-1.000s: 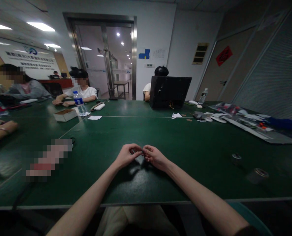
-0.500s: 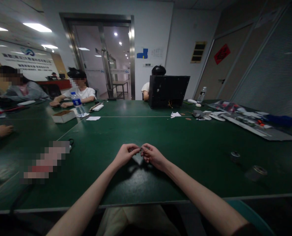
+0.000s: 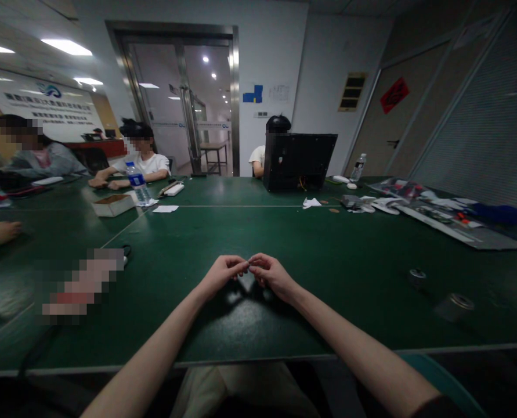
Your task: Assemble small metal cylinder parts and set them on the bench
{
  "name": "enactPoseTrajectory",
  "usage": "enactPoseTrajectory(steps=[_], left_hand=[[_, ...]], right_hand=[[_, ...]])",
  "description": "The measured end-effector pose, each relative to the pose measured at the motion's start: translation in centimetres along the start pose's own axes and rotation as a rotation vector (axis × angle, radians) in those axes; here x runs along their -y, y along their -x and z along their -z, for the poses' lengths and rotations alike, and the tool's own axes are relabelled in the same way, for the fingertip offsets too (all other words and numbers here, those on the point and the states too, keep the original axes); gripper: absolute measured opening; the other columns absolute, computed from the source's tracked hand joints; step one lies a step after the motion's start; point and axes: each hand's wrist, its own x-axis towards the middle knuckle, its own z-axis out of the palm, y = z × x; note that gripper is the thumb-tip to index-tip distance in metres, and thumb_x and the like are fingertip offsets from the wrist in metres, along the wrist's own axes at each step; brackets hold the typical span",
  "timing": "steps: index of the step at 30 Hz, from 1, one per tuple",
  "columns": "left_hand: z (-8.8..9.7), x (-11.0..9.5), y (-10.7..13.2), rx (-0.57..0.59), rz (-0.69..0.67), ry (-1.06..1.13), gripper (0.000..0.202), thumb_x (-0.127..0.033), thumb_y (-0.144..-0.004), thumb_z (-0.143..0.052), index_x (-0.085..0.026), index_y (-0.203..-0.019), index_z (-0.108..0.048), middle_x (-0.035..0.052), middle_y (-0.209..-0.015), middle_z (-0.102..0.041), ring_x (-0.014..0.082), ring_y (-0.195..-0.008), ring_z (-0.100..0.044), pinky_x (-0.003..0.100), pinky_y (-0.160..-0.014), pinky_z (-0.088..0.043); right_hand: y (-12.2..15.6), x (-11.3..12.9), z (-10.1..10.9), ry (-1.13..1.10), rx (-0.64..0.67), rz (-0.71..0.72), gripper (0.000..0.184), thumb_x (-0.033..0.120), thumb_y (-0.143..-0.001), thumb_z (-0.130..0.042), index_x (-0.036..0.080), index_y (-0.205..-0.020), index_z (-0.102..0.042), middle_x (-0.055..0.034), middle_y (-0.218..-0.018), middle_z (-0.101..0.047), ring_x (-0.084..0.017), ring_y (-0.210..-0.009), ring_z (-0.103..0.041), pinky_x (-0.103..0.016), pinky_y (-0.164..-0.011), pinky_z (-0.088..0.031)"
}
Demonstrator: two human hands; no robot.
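Observation:
Above the green table point(image 3: 214, 232), my left hand point(image 3: 226, 271) and my right hand point(image 3: 270, 274) meet at their fingertips. Both are closed in a pinch. Whatever sits between the fingertips is small, dark and mostly covered, so its kind does not show. Off to the right of my hands stand two metal cylinders, a small one point(image 3: 417, 277) and a larger one point(image 3: 455, 306), apart from my fingers.
A pixelated object point(image 3: 84, 284) lies at left, with a co-worker's hand point(image 3: 1, 233) beyond. Farther back are an open box point(image 3: 114, 205), a water bottle point(image 3: 138, 184), a black case point(image 3: 300, 162) and a cluttered board point(image 3: 454, 223). Several people sit around.
My fingertips have drawn slightly closer together, and the right fingers have shifted a little around the small thing. The objects on the table have stayed put.

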Motion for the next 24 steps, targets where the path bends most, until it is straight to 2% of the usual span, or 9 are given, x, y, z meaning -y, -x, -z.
enactPoseTrajectory(steps=[10, 24], left_hand=[[-0.10, -0.22, 0.22, 0.023, -0.005, 0.004, 0.041, -0.052, -0.078, -0.057, -0.012, -0.073, -0.063, -0.0008, -0.062, -0.053, 0.0095, -0.056, -0.046, 0.020, -0.054, -0.035], [-0.02, 0.16, 0.06, 0.044, 0.008, 0.014, 0.038, -0.049, -0.077, -0.060, -0.011, -0.075, -0.064, 0.0006, -0.067, -0.057, 0.0094, -0.056, -0.048, 0.021, -0.055, -0.037]], right_hand=[[-0.05, 0.26, -0.27, 0.040, -0.051, -0.009, 0.033, 0.042, -0.066, -0.073, 0.017, -0.085, -0.062, 0.0038, -0.064, -0.056, -0.005, -0.045, -0.040, -0.017, -0.039, -0.031], [0.03, 0.38, -0.25, 0.044, -0.059, -0.007, 0.034, 0.046, -0.067, -0.071, 0.017, -0.080, -0.061, 0.0036, -0.062, -0.055, -0.005, -0.046, -0.040, -0.018, -0.039, -0.030]])
